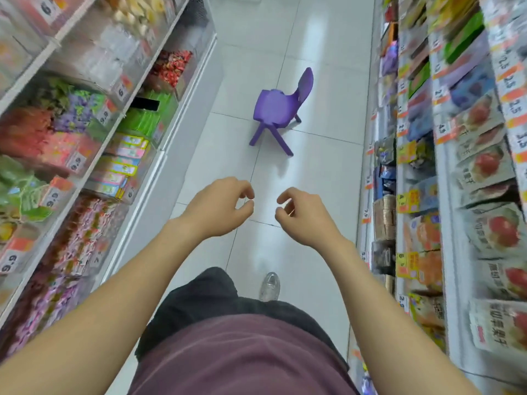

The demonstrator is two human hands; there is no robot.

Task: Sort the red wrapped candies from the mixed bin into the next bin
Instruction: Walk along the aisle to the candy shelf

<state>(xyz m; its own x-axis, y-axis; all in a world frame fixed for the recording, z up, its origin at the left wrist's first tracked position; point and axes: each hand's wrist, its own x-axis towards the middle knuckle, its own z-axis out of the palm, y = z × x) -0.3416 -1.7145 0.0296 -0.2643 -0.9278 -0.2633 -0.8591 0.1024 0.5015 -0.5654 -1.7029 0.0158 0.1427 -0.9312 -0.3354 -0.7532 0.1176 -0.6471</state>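
The left shelf (168,143) carries clear bins. The red candies (171,67) fill a bin near its far end, well apart from both hands. The next bin nearer holds green packets (151,115), then come pastel boxes (125,155) and pink sweets (82,238). Higher bins hold purple, red and green wrapped sweets, too blurred to tell more. The right shelf (399,195) is packed with bags, many printed with a red fruit. Between the shelves runs a glossy white tile floor (328,67), with a small purple chair (281,106) standing in the aisle ahead. The left hand (219,206) and right hand (302,215) hang side by side over the floor, fingers loosely curled, holding nothing.
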